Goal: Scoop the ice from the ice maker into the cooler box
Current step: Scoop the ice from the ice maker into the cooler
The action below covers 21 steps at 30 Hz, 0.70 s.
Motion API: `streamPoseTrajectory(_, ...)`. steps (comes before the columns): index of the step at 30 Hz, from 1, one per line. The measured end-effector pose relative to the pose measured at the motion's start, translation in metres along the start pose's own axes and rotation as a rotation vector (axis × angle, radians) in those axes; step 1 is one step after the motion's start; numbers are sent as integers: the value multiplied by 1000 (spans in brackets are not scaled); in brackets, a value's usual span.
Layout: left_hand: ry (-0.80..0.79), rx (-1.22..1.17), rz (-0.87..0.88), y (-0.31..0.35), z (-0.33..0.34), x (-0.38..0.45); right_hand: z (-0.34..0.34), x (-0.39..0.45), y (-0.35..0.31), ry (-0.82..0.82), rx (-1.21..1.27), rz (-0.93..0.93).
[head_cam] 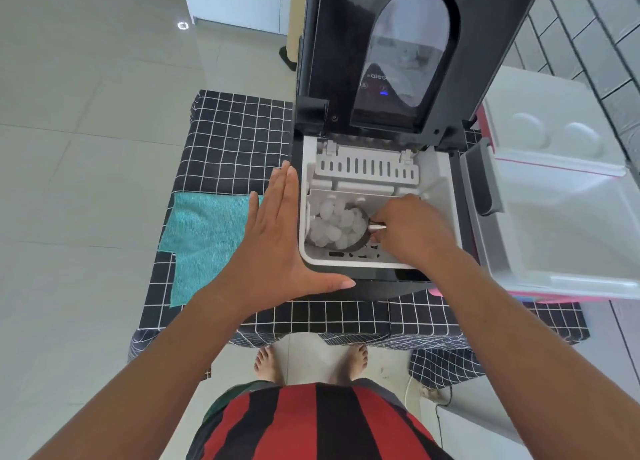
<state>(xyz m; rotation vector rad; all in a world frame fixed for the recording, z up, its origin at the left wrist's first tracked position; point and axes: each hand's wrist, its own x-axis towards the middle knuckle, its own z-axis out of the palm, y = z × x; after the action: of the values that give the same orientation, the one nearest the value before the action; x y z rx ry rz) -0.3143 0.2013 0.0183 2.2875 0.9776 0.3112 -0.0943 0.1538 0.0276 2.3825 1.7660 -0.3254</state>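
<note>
Under the right hand (408, 227) sat the scoop (349, 227), heaped with ice (334, 224), down in the basket of the ice maker (377, 196). Right grip: fingers curled tight round the scoop handle. Left hand (277, 238) lay flat and straight-fingered against the maker's left wall, thumb along the front edge, holding nothing, likely bracing it. Cooler (561, 224) stood open just right of the grip, beyond the maker's wall.

Risks, judged: the load was piled above the rim, so a tilt or a knock on the basket wall while lifting could drop cubes onto the tabletop (235, 130) or floor. Crossing over to the cooler could also drip meltwater. The raised lid (412, 54) hung close behind the grip; a high lift might clip it.

Writing: on the lid window, a partly legible "aleo…" above a small blue light; the rest was unreadable.
</note>
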Motion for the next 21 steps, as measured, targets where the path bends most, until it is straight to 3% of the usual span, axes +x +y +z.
streamPoseTrajectory(8, 14, -8, -5, 1, 1, 0, 2, 10, -2, -36, 61, 20)
streamPoseTrajectory(21, 21, 4, 2, -1, 0, -1, -24, -11, 18, 199, 228, -10)
